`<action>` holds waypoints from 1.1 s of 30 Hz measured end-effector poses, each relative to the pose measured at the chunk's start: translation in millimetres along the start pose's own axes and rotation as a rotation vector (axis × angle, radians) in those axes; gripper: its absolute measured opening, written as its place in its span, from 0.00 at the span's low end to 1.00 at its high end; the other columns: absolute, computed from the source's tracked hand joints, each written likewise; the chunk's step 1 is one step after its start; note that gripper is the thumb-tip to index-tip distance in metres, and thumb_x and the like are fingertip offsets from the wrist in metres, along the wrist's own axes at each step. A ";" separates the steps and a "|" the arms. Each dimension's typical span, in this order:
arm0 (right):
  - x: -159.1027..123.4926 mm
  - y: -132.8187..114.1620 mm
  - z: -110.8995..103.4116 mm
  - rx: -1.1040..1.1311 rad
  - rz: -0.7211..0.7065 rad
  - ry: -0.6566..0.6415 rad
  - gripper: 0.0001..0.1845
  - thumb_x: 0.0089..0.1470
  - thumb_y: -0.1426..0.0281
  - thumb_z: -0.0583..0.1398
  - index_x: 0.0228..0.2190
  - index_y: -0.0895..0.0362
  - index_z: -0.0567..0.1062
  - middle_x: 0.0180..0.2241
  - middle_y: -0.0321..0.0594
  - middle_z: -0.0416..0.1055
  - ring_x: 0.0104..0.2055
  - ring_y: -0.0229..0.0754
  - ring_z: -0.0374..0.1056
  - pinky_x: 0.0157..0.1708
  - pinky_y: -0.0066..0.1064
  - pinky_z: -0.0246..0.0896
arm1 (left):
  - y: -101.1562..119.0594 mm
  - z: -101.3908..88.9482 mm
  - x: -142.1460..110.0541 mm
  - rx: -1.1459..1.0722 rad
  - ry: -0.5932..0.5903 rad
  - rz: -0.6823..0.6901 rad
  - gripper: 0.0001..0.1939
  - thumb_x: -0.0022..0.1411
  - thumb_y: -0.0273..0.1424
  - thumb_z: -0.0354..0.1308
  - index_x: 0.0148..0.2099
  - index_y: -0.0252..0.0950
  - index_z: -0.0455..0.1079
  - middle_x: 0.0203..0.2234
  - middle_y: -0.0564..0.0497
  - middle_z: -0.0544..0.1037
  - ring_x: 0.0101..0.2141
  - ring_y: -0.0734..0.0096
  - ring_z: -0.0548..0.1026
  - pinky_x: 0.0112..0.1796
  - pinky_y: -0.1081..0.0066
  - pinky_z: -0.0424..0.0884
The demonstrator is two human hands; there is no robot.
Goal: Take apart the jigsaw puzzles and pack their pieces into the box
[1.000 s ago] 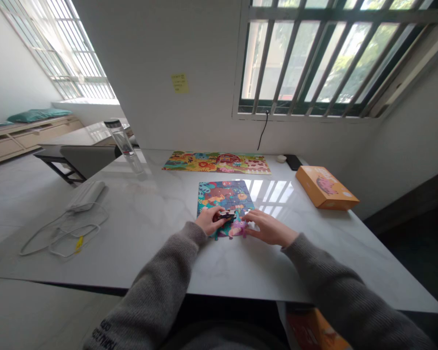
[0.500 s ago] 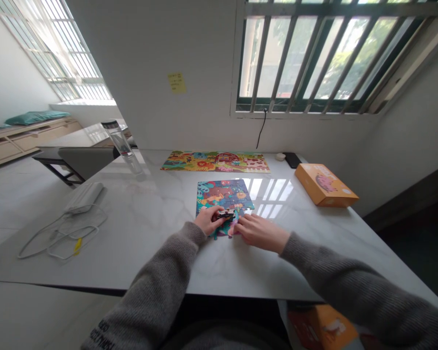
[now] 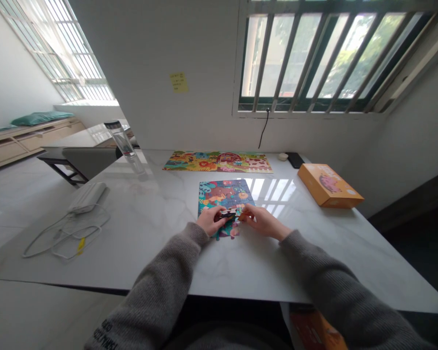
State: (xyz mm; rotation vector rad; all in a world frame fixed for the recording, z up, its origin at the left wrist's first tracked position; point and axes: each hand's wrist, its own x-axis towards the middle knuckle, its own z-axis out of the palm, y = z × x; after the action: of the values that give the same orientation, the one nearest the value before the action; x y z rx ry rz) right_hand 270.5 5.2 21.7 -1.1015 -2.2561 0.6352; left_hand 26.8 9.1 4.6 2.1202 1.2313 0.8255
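A colourful jigsaw puzzle (image 3: 222, 194), with dark blue, teal and brown animal pictures, lies flat on the white marbled table (image 3: 160, 214). Above its near part my left hand (image 3: 209, 220) is closed on a small stack of puzzle pieces (image 3: 228, 213), seen edge-on. My right hand (image 3: 263, 221) has its thumb and fingers pinched at the right end of that stack, on what looks like a puzzle piece (image 3: 240, 212). Both hands hide some of the puzzle's near half. Its lower edge shows knobs below my fingers.
Behind the puzzle lies a long farm-animal picture strip (image 3: 219, 162). An orange box (image 3: 328, 184) sits at the right, near a black phone (image 3: 295, 160). To the left are a white device with a cable (image 3: 89, 198) and a clear bottle (image 3: 120, 138).
My right hand has lifted from the puzzle's lower right area up to the stack in my left hand. The left hand keeps its hold; the view has shifted slightly.
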 end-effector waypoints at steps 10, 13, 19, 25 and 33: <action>3.5 -21.9 -9.0 0.664 0.057 0.061 0.04 0.56 0.71 0.57 0.32 0.57 0.73 0.30 0.38 0.71 0.34 0.39 0.68 0.38 0.33 0.66 | -0.5 -0.2 1.6 0.005 -0.001 -0.008 0.11 0.59 0.33 0.60 0.44 0.34 0.73 0.22 0.55 0.72 0.23 0.74 0.67 0.28 0.74 0.61; 2.0 -26.6 -1.1 0.802 0.098 0.005 0.09 0.56 0.73 0.53 0.32 0.58 0.73 0.27 0.37 0.71 0.30 0.37 0.68 0.35 0.33 0.67 | -0.7 0.0 1.9 -0.007 -0.005 -0.006 0.12 0.60 0.35 0.60 0.44 0.34 0.73 0.21 0.55 0.71 0.23 0.74 0.66 0.27 0.74 0.61; 0.7 -27.2 18.0 0.666 0.137 0.058 0.06 0.59 0.68 0.54 0.38 0.57 0.68 0.26 0.33 0.69 0.23 0.36 0.69 0.23 0.28 0.65 | -2.2 -0.3 2.2 -0.046 -0.022 -0.004 0.15 0.61 0.39 0.60 0.44 0.34 0.74 0.24 0.53 0.74 0.24 0.74 0.67 0.28 0.74 0.62; 2.3 -21.5 26.1 0.183 -0.006 0.178 0.19 0.58 0.73 0.55 0.51 0.54 0.64 0.36 0.38 0.72 0.34 0.39 0.70 0.35 0.33 0.67 | -5.9 -3.8 3.4 -0.049 -0.073 0.018 0.14 0.56 0.30 0.62 0.46 0.34 0.74 0.27 0.53 0.75 0.26 0.74 0.68 0.29 0.75 0.63; 3.4 -26.3 22.1 0.061 -0.148 0.138 0.20 0.61 0.77 0.52 0.51 0.52 0.73 0.40 0.41 0.65 0.40 0.39 0.66 0.43 0.33 0.67 | -7.3 -4.4 3.5 -0.042 -0.085 0.030 0.17 0.54 0.27 0.64 0.47 0.34 0.73 0.29 0.53 0.77 0.29 0.72 0.71 0.32 0.73 0.66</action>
State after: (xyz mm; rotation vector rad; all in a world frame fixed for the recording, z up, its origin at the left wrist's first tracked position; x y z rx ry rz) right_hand 239.7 -10.4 22.5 -0.9102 -2.1613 0.5466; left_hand 20.9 16.0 3.1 2.1220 1.1321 0.7596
